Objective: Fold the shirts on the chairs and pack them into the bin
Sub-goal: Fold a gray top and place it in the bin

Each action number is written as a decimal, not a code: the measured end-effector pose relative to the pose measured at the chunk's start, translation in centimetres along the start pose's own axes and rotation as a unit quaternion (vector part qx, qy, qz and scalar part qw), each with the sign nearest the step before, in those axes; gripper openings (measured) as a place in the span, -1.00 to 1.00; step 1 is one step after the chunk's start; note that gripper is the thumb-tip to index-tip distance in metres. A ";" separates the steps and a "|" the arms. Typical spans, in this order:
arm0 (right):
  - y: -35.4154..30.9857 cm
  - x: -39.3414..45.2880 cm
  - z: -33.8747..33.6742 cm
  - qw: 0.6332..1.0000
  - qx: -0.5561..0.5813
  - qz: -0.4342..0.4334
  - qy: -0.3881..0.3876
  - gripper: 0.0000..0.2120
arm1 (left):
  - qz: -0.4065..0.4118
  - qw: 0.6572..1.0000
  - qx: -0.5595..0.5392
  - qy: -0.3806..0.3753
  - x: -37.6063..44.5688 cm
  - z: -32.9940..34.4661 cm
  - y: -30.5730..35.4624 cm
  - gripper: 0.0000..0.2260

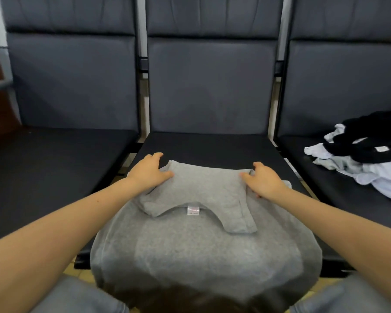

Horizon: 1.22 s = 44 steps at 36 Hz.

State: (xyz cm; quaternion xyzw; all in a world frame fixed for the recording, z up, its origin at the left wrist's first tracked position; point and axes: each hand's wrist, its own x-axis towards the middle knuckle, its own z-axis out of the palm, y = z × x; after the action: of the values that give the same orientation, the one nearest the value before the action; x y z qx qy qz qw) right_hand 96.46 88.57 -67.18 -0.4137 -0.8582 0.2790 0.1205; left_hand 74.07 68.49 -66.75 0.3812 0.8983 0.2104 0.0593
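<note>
Head view showed three dark chairs (pixel 212 86), unfolded pile (pixel 370 154) waiting on the right seat, grey shirt (pixel 196 222) mid-fold on the middle seat, left hand (pixel 149 170) and right hand (pixel 263 180) gripping its folded-over edge, no bin visible.

Person, head-camera view. Two forearms, bare from the lower frame edge to the wrists; no sleeves over them, no watch, bracelet or rings visible. Left hand (pixel 150 171) and right hand (pixel 262 180): ungloved. Grey fabric at both lower corners (probably short sleeves or shoulders of a top, blurred). Dark hair along the bottom edge.
</note>
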 end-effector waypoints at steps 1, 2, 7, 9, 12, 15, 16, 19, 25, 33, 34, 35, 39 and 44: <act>0.0 0.3 -0.2 1.000 0.007 0.016 -0.012 -0.52 | -0.001 1.000 0.003 -0.007 0.1 0.0 0.0 -0.30; 0.1 0.6 -0.3 0.999 0.006 0.023 -0.026 -0.62 | -0.003 1.000 0.007 -0.012 0.4 0.1 0.1 -0.32; -0.3 1.6 -0.3 0.999 -0.025 0.003 -0.044 -0.82 | -0.052 0.997 -0.009 -0.048 1.8 0.1 1.0 -0.73; -0.4 1.9 0.1 0.999 -0.029 -0.014 -0.034 -0.85 | -0.070 0.996 -0.009 -0.050 2.0 0.3 1.4 -0.65; -0.3 2.4 0.5 0.999 -0.021 -0.039 -0.010 -0.86 | -0.079 0.997 -0.002 -0.024 2.5 0.6 1.5 -0.76; -0.7 4.0 0.3 0.999 0.025 -0.041 0.005 -0.88 | -0.092 0.993 -0.072 0.000 3.7 0.3 1.4 -0.85; -0.9 4.8 0.1 0.998 0.051 -0.036 0.010 -0.88 | -0.093 0.990 -0.100 0.012 4.2 0.1 1.5 -0.85; -1.5 7.6 -0.9 0.994 0.099 -0.028 0.040 -0.86 | -0.085 0.988 -0.123 0.047 6.1 -0.7 1.8 -0.80; -3.5 13.3 -2.2 0.993 0.072 -0.017 0.091 -0.85 | -0.059 0.989 -0.080 0.114 10.8 -1.5 2.6 -0.84; -4.3 19.7 -1.6 0.990 -0.012 0.013 0.139 -0.80 | -0.066 0.986 -0.073 0.133 17.6 1.0 3.9 -0.69; -4.1 20.4 -1.3 0.992 0.002 0.018 0.126 -0.73 | -0.071 0.988 -0.061 0.121 18.3 1.5 4.0 -0.64; -3.8 21.0 -0.9 0.994 0.021 0.025 0.105 -0.60 | -0.077 0.991 -0.044 0.103 18.8 2.2 3.9 -0.57; -2.1 21.1 1.1 0.997 -0.003 0.028 0.068 -0.26 | -0.085 0.993 0.051 0.065 18.9 4.6 3.1 -0.39; -0.7 18.7 2.4 0.992 -0.030 -0.047 0.113 -0.36 | -0.008 0.988 0.072 0.134 16.7 5.4 2.6 -0.46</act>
State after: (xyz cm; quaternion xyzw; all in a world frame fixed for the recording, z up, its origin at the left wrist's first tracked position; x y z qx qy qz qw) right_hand 83.17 101.78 -69.19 -0.4052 -0.8658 0.1985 0.2166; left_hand 65.53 83.77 -69.64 0.3455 0.9141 0.1935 -0.0872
